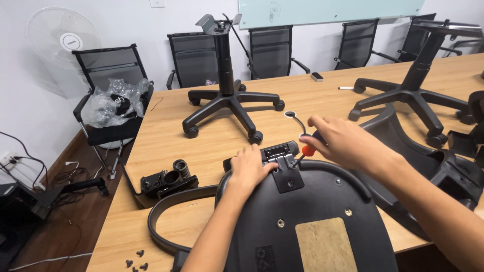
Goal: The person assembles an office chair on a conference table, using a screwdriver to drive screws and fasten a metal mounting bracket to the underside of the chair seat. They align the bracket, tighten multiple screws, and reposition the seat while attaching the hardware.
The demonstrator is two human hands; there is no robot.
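Note:
A black chair seat (322,201) lies upside down on the wooden table (166,126), with a bare wood patch (325,244) near me. My left hand (250,165) presses flat on the seat's far edge, beside a black metal bracket (283,163). My right hand (337,141) grips a screwdriver with a red and black handle (309,149), its tip pointing down at the bracket. A curved black armrest (169,214) sticks out from the seat's left side.
Two star-shaped chair bases with castors stand on the table, one at centre (229,103), one at right (411,93). A black tilt mechanism (169,180) lies left of the seat. Loose screws (137,261) sit near the table's front edge. Another seat shell (428,166) lies at right. Chairs line the far side.

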